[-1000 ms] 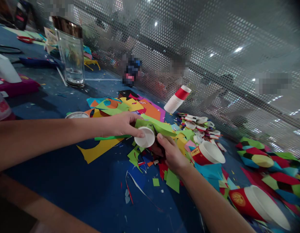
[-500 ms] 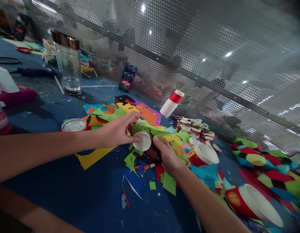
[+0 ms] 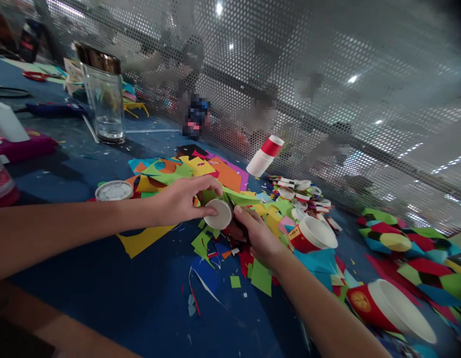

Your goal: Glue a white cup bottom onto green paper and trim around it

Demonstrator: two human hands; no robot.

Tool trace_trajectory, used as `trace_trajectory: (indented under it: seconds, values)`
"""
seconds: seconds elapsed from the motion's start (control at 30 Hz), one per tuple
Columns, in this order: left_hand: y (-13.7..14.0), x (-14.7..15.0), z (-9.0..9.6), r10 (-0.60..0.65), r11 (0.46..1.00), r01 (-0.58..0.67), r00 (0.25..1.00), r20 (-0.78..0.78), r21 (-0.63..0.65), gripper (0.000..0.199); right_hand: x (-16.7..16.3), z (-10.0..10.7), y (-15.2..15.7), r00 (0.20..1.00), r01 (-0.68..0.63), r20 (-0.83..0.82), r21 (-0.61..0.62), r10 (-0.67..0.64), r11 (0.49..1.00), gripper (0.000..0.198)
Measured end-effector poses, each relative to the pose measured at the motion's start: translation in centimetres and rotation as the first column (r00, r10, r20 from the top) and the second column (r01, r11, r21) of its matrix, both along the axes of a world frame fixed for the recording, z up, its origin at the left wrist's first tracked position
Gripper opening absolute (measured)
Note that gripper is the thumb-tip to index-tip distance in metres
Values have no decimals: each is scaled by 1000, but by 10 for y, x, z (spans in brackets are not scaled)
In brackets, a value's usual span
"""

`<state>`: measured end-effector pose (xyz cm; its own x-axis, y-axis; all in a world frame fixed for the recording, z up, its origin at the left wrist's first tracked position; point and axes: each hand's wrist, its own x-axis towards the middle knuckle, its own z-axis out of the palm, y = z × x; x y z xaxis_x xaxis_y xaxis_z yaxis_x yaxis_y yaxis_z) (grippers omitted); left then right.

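Observation:
My left hand (image 3: 188, 199) pinches a white paper disc (image 3: 220, 215), which looks like a cup bottom, with the thumb pressed on its face. Green paper (image 3: 240, 198) lies right behind the disc, apparently held together with it. My right hand (image 3: 258, 233) is closed around scissors (image 3: 230, 200) with dark blades that meet the green paper beside the disc's right edge. The scissors' handles are mostly hidden in the fingers. Under both hands is a heap of coloured paper scraps, with a yellow sheet (image 3: 144, 240) near my left wrist.
A red and white paper cup (image 3: 308, 236) and a larger-looking one (image 3: 387, 308) lie right. Behind are a cup stack (image 3: 265, 156), cut cup pieces (image 3: 301, 194) and a perforated metal screen (image 3: 290, 59). A glass bottle (image 3: 106, 99) stands left; coloured paper patchwork pieces (image 3: 394, 238) lie far right.
The scissors and green paper have shifted slightly at the disc's upper right edge, and the green sheet sits lower. Both hands keep their hold in nearly the same place.

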<state>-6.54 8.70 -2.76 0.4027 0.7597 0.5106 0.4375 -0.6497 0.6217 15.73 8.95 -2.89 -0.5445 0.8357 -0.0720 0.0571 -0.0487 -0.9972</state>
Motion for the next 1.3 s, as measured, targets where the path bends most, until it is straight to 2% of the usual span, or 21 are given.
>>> trace_trajectory:
  seconds: [0.47, 0.77, 0.9, 1.1, 1.3]
  values:
    - [2, -3, 7, -5, 999, 3, 999, -52, -38, 28, 1, 5, 3, 999, -49, 15, -82, 50, 995, 47]
    - [4, -4, 7, -10, 1000, 10, 999, -41, -17, 34, 1, 4, 4, 999, -44, 24, -72, 46, 996, 45]
    - [7, -7, 8, -25, 998, 24, 999, -29, -56, 43, 1, 4, 4, 999, -44, 20, -70, 46, 997, 47]
    - [13, -12, 10, -95, 985, 77, 989, -116, -156, 68, 2, 4, 7, 994, -92, 56, -53, 95, 994, 49]
    - [9, -9, 12, -126, 974, 113, 990, -57, -196, 92, 1, 5, 8, 989, -127, 63, -53, 130, 990, 48]
